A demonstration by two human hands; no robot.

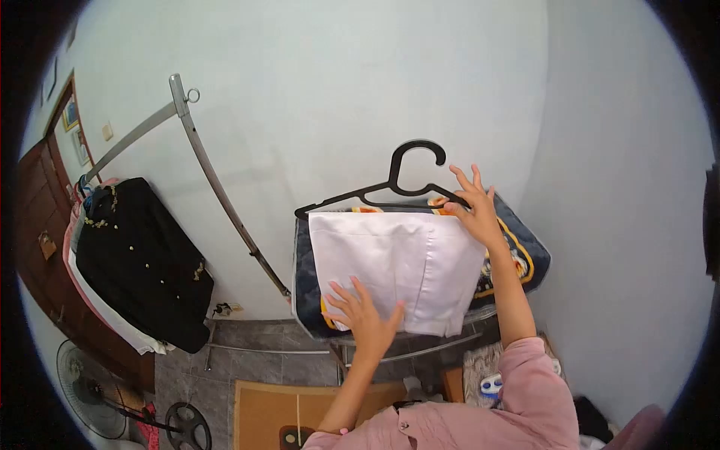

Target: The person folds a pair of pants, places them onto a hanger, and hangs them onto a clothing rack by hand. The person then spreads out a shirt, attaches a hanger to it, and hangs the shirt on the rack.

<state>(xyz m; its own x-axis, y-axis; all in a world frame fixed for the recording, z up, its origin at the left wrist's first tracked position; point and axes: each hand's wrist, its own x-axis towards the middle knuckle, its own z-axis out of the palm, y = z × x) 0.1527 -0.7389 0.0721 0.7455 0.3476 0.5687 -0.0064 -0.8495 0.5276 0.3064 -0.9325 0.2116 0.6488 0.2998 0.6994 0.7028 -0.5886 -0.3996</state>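
Note:
A black hanger (390, 187) lies at the back of a dark patterned cloth surface (304, 289), its hook pointing up. White satiny fabric (375, 251) is folded over the hanger's lower bar and spreads toward me. My right hand (472, 206) pinches the hanger's right end at the fabric's upper right corner, with the other fingers raised. My left hand (364, 315) rests flat on the fabric's lower left part, fingers spread.
A metal rack (217, 191) on the left holds a black garment (142, 262) with gold buttons beside lighter clothes. A fan (90, 390) stands at the lower left. A brown mat (262, 412) is on the tiled floor. Walls rise behind and to the right.

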